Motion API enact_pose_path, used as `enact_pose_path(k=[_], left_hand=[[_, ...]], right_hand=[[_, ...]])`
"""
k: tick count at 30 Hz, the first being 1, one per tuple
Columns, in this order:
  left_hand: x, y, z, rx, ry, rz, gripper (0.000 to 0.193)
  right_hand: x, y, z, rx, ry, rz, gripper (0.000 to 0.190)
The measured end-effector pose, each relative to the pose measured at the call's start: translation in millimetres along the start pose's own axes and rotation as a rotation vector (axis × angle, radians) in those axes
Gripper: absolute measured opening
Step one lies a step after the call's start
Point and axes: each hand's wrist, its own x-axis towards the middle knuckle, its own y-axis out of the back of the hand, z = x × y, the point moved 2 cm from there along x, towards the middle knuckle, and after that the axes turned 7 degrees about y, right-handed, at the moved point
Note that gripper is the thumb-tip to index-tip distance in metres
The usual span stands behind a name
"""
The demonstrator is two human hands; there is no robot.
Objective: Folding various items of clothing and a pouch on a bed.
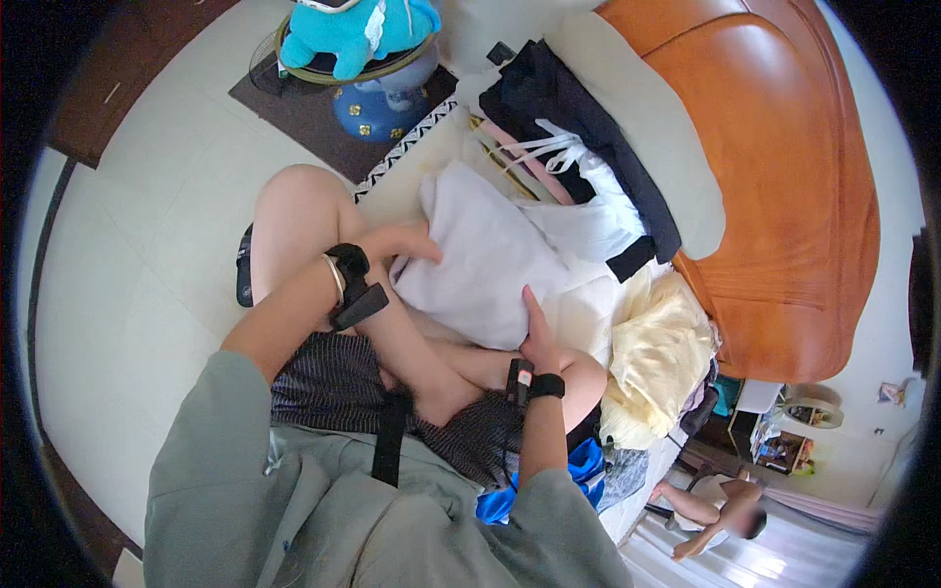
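Note:
A folded pale lavender-grey cloth, perhaps a garment, lies in front of my crossed legs. My left hand rests at its left edge with the thumb and fingers partly beneath or behind the fabric. At the lower right edge, my right hand has its fingers hidden under the cloth and the thumb showing. Both hands appear to grip it. Just beyond the cloth lies a sheer white garment with ties, next to folded black clothing.
A cream yellow cloth lies heaped at right, with a bright blue cloth nearer me. An orange leather headboard and pale cushion stand beyond. A turquoise plush toy sits on a stool. Another person sits at lower right.

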Motion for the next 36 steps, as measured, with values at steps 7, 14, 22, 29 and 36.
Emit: enact_pose_path(k=[7, 14, 22, 29, 36], left_hand=[[0.4, -18.7, 7.0, -0.092, -0.227, -0.121, 0.068], [-75.4, -29.3, 36.2, -0.153, -0.027, -0.431, 0.058], [-99.8, 7.4, 188.8, -0.378, -0.431, -0.074, 0.059], [-38.9, 67.5, 349.2, -0.266, -0.741, 0.319, 0.049], [52.3, 79.9, 349.6, 0.267, -0.644, 1.277, 0.040]], right_hand=[[-4.1, 4.8, 11.3, -0.058, 0.091, 0.022, 0.052], [-89.7, 4.4, -31.2, -0.202, 0.277, 0.049, 0.067], [-107.4, 15.7, -141.4, -0.095, 0.945, 0.275, 0.060], [-95.3, -32.3, -310.1, -0.115, 1.274, 0.139, 0.049], [9.0, -16.6, -348.3, -0.806, 1.557, 0.963, 0.063]])
